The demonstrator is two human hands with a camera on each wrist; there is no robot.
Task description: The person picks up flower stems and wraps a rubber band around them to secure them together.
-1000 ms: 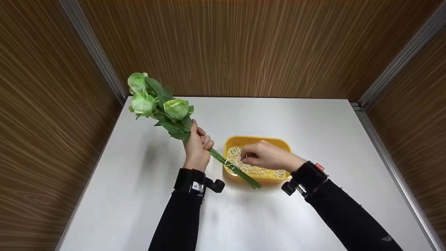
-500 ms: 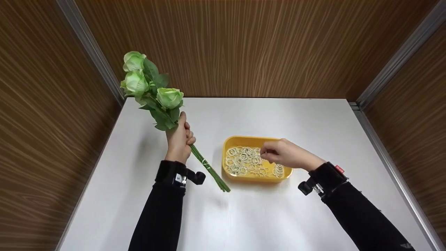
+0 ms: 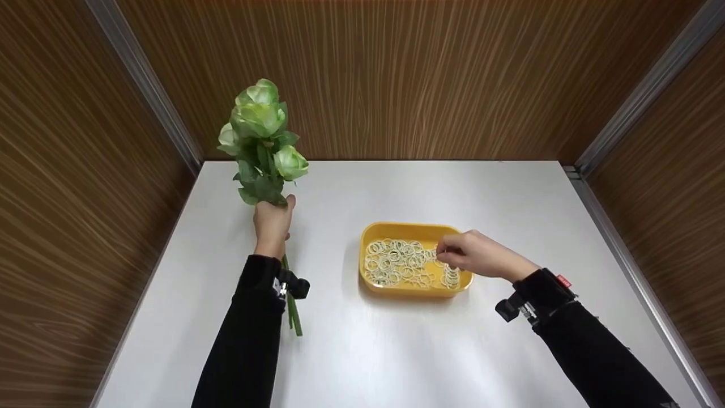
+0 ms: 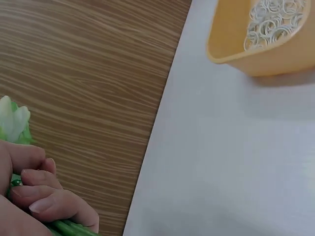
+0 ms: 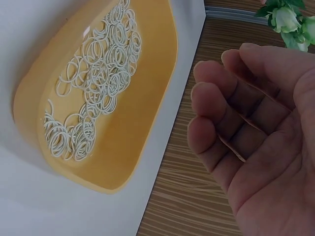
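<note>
My left hand (image 3: 273, 218) grips a bunch of green artificial roses (image 3: 260, 122) by the stems and holds it nearly upright at the table's left side. The stems (image 3: 293, 314) run down past my wrist. The left wrist view shows the fingers (image 4: 42, 196) curled round the green stems (image 4: 69, 227). My right hand (image 3: 461, 254) hovers over the right end of a yellow tray (image 3: 396, 226) filled with several pale rubber bands (image 3: 396, 263). In the right wrist view that hand (image 5: 256, 128) has loosely curled fingers and holds nothing, beside the tray (image 5: 152, 113) and its bands (image 5: 93, 98).
The white table (image 3: 396, 351) is enclosed by wood-grain walls (image 3: 396, 73) on the left, back and right, with metal strips in the corners. The tray (image 4: 236, 49) stands near the table's middle.
My left hand moved left and swung the bunch upright, taking the stems off the tray. My right hand let go of the stems and drifted to the tray's right end.
</note>
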